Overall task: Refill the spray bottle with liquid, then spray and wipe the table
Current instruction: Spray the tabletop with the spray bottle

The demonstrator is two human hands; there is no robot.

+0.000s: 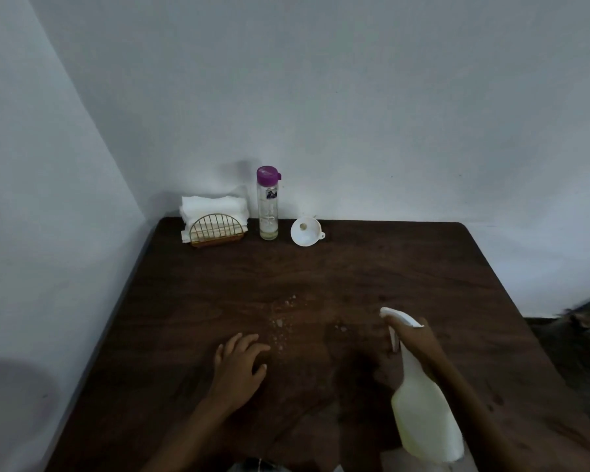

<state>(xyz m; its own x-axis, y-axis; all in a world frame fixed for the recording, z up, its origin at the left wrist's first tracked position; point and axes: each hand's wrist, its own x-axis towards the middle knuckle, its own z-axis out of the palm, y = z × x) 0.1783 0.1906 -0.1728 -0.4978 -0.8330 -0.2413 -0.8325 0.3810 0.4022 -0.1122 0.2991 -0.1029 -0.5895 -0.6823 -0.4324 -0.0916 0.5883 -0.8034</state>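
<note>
The right hand (414, 338) is wrapped around the neck of the spray bottle (423, 413), close to the near right edge of the surface (423, 267), and the nozzle points toward the middle. The bottle has pale liquid inside and its spray top is on, so I think the filling part is done. The left hand (241, 362) rests flat on the surface near the near edge, fingers spread, holding nothing. Just past it, little wet drops (281, 321) sit in the middle of the surface, so the spraying looks started. By the far edge stand a tall clear bottle (268, 206) with a purple cap on and a white funnel (305, 231) lying beside it. White napkins (213, 207) sit in a wire holder (215, 229) at the far left corner. No hand has a napkin, so the wiping is not yet done.
</note>
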